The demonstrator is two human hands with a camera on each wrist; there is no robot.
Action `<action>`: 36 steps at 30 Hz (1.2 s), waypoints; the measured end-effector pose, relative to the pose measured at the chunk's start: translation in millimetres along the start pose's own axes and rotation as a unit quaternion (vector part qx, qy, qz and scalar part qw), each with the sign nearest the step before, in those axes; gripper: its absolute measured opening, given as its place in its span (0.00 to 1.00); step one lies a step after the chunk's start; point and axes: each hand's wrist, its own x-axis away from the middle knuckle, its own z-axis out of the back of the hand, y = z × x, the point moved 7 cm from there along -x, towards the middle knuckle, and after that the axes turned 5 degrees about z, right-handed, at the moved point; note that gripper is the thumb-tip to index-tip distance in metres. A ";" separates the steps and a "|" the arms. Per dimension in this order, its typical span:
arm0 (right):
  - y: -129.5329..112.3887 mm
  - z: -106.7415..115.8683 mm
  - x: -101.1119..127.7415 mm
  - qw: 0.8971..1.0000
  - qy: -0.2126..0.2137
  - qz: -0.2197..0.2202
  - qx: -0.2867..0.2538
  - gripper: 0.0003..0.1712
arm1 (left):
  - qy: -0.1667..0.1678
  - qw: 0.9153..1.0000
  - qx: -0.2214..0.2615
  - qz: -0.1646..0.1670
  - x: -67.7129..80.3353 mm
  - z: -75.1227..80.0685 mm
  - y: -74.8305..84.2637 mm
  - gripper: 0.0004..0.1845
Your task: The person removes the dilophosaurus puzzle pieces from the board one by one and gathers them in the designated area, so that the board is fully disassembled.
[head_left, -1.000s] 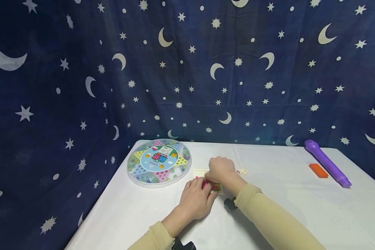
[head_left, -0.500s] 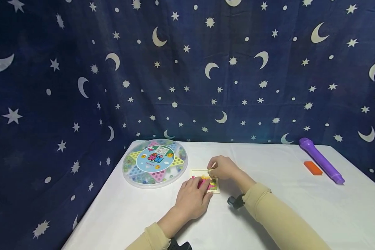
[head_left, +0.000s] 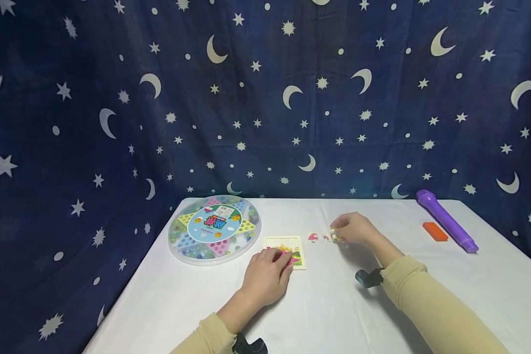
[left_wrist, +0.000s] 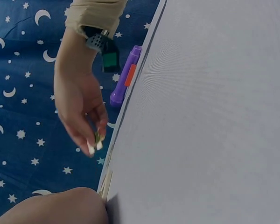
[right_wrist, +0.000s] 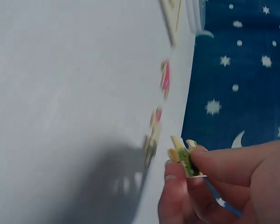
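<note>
On the head view I had the puzzle tray directly under the left hand, whose loosely extended fingers rested across the pink and yellow picture and gripped nothing that I could see. The hand covered the tray's near left corner, leaving its far part and right edge in sight.

The right hand was well to the right of the tray. On its wrist view I could see the thumb and fingers nearly closed, pinching a small green puzzle piece up off the table.

Between the tray and that hand lay a pink piece, with a smaller piece nearer the right fingertips; what lay right beneath them I couldn't separate clearly. Left of the tray and a little beyond it sat a round game box, and far to the right an orange block lay beside a purple microphone.
</note>
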 end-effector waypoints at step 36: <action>7.1 9.4 7.3 0.990 0.096 0.039 0.095 0.06 | -0.027 0.999 -0.038 -0.005 -8.6 -0.4 4.1 0.19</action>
